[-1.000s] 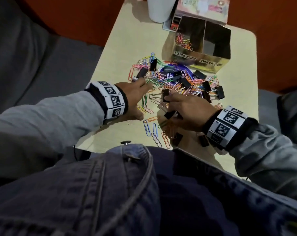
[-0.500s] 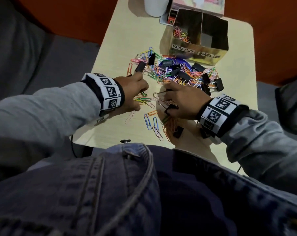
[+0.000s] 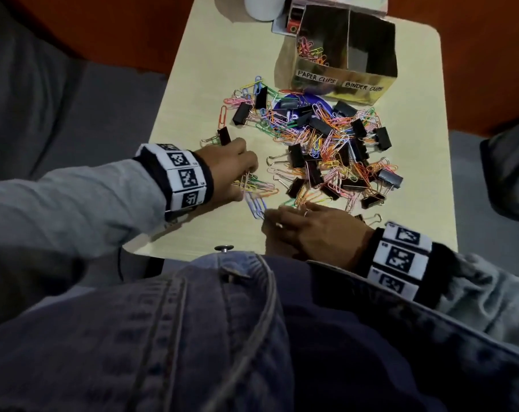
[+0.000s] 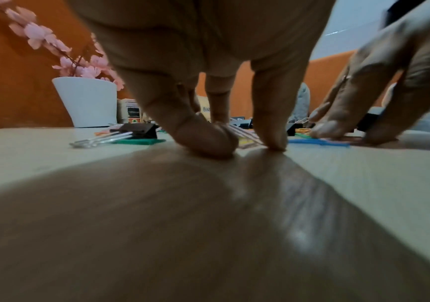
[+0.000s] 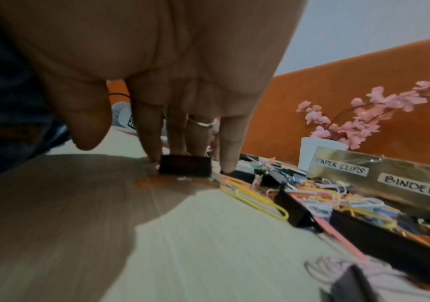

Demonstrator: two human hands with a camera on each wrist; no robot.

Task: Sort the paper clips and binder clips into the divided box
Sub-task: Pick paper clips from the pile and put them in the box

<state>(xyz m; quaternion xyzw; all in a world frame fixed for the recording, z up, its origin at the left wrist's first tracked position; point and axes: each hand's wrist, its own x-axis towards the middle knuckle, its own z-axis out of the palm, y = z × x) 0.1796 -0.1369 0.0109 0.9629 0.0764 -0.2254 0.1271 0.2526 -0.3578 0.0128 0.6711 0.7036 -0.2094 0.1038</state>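
Note:
A mixed pile of coloured paper clips and black binder clips (image 3: 326,144) lies mid-table before the gold divided box (image 3: 346,84). Its left cell, labelled PAPER CLIPS, holds several paper clips (image 3: 310,52); the BINDER CLIPS cell (image 3: 371,49) looks empty. My left hand (image 3: 246,176) curls its thumb and fingers round a small bunch of paper clips (image 3: 258,187) on the table, as in the left wrist view (image 4: 239,143). My right hand (image 3: 273,221) lies near the front edge, straight fingers pressing down on loose clips. A black binder clip (image 5: 185,166) sits at its fingertips (image 5: 154,157).
A white pot (image 3: 262,7) with pink flowers and a small carton (image 3: 291,22) stand behind the box. A lone binder clip (image 3: 224,135) lies left of the pile. My knee in jeans (image 3: 222,322) is against the table's near edge (image 3: 192,251). An orange wall runs behind.
My right hand has pulled back from the pile to the near edge and now lies flat, no longer holding the black clip. The left hand has drawn paper clips together under its fingers.

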